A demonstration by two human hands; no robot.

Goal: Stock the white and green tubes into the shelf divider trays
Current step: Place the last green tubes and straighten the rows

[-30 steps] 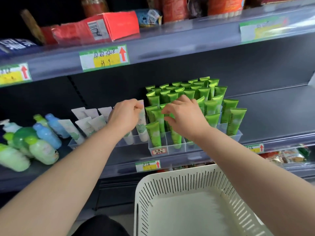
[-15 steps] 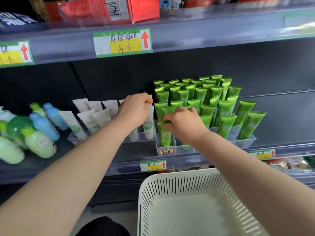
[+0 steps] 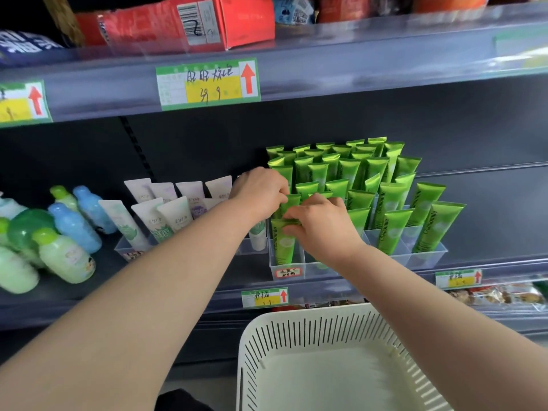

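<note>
Several green tubes [image 3: 385, 203] stand cap-down in a clear divider tray [image 3: 427, 256] on the middle shelf. Left of them, white tubes [image 3: 175, 215] lean in a second clear tray [image 3: 124, 247]. My left hand [image 3: 261, 191] reaches over the gap between the trays, its fingers curled on the top of a green tube [image 3: 292, 201] in the left column. My right hand [image 3: 323, 226] pinches the crimped top of the front green tube [image 3: 283, 247] in that same column. One white tube [image 3: 257, 240] stands under my left wrist.
A white slotted basket [image 3: 296, 330] sits below the shelf in front of me and looks empty. Blue and green bottles [image 3: 74, 226] crowd the shelf's left end. A red box [image 3: 237, 19] lies on the upper shelf. Price tags line the shelf edges.
My left hand has left the white tube and moved right onto the green tubes. My right hand stays at the front-left green tubes, now lower on the front one.
</note>
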